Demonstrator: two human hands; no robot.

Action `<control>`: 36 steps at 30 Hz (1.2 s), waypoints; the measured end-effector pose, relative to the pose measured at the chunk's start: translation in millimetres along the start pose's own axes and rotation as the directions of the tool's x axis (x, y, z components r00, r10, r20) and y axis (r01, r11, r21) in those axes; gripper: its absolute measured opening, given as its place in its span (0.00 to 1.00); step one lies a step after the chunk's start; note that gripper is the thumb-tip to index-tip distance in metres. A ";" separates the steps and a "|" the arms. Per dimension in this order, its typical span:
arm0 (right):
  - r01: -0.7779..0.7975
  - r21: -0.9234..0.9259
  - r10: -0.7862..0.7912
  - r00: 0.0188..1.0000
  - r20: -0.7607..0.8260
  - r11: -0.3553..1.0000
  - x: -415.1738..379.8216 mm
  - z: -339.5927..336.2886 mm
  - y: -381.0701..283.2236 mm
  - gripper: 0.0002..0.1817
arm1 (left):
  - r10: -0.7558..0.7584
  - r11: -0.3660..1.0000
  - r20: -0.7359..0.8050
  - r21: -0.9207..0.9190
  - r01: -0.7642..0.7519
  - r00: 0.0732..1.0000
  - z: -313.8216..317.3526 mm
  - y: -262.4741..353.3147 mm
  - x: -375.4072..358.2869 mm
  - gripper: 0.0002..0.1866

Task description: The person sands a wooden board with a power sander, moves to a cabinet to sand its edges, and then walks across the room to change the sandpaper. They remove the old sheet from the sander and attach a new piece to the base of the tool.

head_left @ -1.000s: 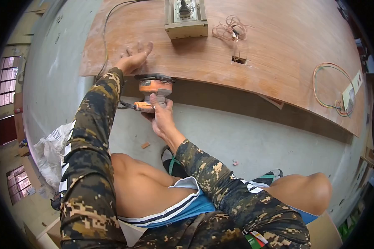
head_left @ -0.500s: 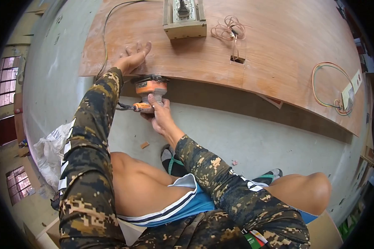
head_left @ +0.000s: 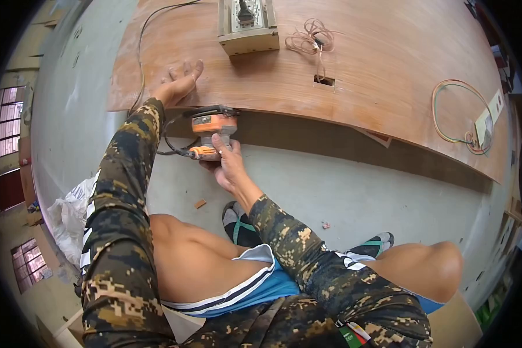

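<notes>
My right hand (head_left: 231, 166) is wrapped around the grey body of an orange electric sander (head_left: 214, 124). The sander is turned sideways, its dark pad up against the front edge of a reddish-brown wooden panel (head_left: 377, 95). A dark cord (head_left: 171, 139) runs from its left end. Left of the sander, my left hand (head_left: 180, 86) lies on the panel near the edge, fingers apart and slightly curled, holding nothing. The fingers of my right hand beneath the sander are partly hidden.
A wooden box with a power outlet and black plug (head_left: 246, 40) stands on the panel. Coiled wire (head_left: 313, 42) lies beside a rectangular cutout (head_left: 324, 80). Looped colored wires (head_left: 441, 116) sit at right. A white sack (head_left: 69, 220) is at left; a wood scrap (head_left: 200, 203) lies below.
The sander and my right hand have shifted slightly right along the panel edge. My left hand stays on the panel. The view has shifted a little.
</notes>
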State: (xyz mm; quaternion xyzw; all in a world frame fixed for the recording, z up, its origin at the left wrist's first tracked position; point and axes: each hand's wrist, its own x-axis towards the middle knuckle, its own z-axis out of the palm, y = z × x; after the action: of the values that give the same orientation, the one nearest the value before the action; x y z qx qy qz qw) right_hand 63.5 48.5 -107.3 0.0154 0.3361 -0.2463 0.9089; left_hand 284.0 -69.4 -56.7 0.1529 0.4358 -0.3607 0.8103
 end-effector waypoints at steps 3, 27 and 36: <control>0.035 0.040 -0.035 0.999 -0.003 0.999 -13.1 -5.6 -11.6 0.38 | -0.026 0.998 0.021 -0.060 0.028 0.999 0.0 2.1 3.9 0.40; 0.119 0.039 -0.117 0.992 -0.047 0.992 -46.7 -32.4 -48.6 0.38 | -0.133 0.986 0.019 0.100 0.131 0.991 4.6 0.1 1.1 0.36; 0.244 0.002 -0.241 0.959 -0.151 0.970 -52.8 -55.9 -62.4 0.37 | -0.166 0.981 0.002 0.103 0.165 0.986 -4.5 5.6 2.5 0.38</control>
State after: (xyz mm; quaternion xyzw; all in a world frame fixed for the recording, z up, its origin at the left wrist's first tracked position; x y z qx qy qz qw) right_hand -33.3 27.6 -109.3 0.0020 0.4002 -0.3577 0.8438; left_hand 286.2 -64.1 -61.7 0.1554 0.4236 -0.4495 0.7709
